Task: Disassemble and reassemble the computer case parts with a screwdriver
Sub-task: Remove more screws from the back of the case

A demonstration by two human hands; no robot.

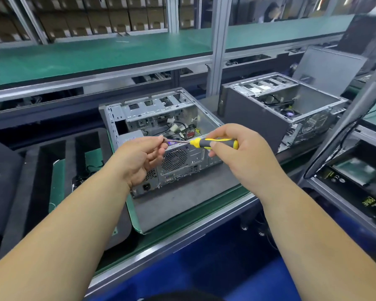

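Observation:
An open grey computer case lies on its side on a grey mat, its rear panel with fan grille facing me. Above it my right hand grips the yellow-and-black handle of a screwdriver, which lies about level and points left. My left hand pinches the tip end of the metal shaft between thumb and fingers; whether a screw sits there is hidden. Both hands hover over the case's rear edge without touching it.
A second open case stands to the right, with a loose side panel leaning behind it. Black foam trays lie to the left. A slanted metal post with cables crosses the right side. A green shelf runs behind.

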